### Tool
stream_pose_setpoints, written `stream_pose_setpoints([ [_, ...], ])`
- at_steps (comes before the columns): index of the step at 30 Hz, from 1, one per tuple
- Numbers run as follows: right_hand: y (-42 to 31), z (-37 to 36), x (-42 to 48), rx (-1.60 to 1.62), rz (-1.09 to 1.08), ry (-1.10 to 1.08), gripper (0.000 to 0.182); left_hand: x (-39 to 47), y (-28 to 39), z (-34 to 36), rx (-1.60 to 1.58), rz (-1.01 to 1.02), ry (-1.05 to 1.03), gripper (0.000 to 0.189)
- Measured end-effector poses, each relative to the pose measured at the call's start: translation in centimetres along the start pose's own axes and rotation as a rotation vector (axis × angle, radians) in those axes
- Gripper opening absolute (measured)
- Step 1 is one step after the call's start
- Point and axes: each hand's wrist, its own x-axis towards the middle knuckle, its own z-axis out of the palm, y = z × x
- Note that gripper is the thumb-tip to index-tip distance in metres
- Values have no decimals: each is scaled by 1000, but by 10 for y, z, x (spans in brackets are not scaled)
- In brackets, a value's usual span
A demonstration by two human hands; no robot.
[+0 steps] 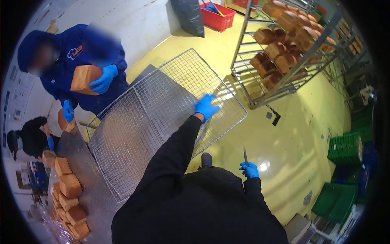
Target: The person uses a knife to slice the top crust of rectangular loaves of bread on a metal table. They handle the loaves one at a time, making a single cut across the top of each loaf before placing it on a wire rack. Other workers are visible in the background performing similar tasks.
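Observation:
A wire cooling rack [219, 80] lies partly across the steel table [97, 186] and juts out over the floor. Above its overhanging end is my left hand [207, 107], blue-gloved, with the fingers spread. Whether the fingertips touch the wires I cannot tell. Low at my right side, my right hand [249, 170], also gloved, grips a narrow pointed tool that looks like a knife [245, 156], its tip away from me. No loaves sit on the rack, only crumbs. Several brown loaves [70, 186] are heaped along the table's left part.
Across the rack a co-worker in blue [91, 55] holds a loaf [85, 79]. Another person [32, 137] bends at the far left. A wheeled rack of loaves [274, 52] stands ahead right, a red crate [218, 18] by the wall. Green crates [344, 149] line the right.

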Motion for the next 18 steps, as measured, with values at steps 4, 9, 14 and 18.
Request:
stream_pose_setpoints([
  [4, -22, 0, 26, 80, 29, 16, 25, -28, 18, 6, -538, 18, -538, 30],
  [9, -86, 76, 33, 286, -81, -296, 38, -146, -38, -59, -680, -123, -184, 29],
  [14, -116, 138, 38, 320, -54, -349, 36, -308, -213, -170, 430, -652, 932, 53],
  [18, -129, 153, 44, 223, -174, -162, 21, -414, -276, -187, 776, -1388, 789, 76],
])
